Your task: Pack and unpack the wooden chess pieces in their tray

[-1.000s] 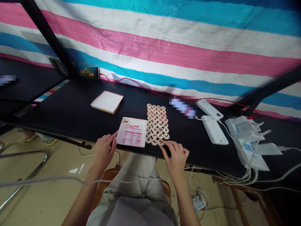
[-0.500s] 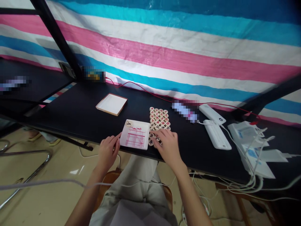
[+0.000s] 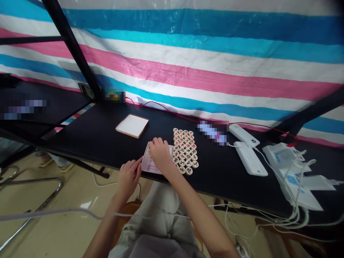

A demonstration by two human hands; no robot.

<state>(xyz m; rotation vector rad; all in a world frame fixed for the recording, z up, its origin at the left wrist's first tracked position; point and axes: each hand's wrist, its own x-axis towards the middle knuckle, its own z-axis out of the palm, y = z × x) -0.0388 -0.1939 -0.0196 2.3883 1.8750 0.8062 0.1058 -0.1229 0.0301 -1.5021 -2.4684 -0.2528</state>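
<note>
A white square tray [image 3: 150, 165] with pink lines drawn inside lies at the front edge of the black table. My left hand [image 3: 130, 173] grips its left side, fingers closed on the rim. Over the tray's upper part is my right hand [image 3: 160, 152], its fingers bent down at the upper left corner; whatever they hold is hidden. Right beside the tray, round Chinese chess pieces [image 3: 187, 154] stand in close rows, red-marked at the back and black-marked nearer me. My right forearm passes just in front of the lowest pieces.
A white square lid [image 3: 133, 125] lies behind the tray on the black table [image 3: 91, 138]. To the right are a blurred phone [image 3: 212, 133], two white power banks [image 3: 250, 158] and a power strip [image 3: 292, 179] with tangled cables. A striped sheet [image 3: 188, 71] hangs behind.
My right hand has moved left from the front rows of chess pieces to above the tray's upper left corner. The whole view has shifted slightly. My left hand stays at the tray.
</note>
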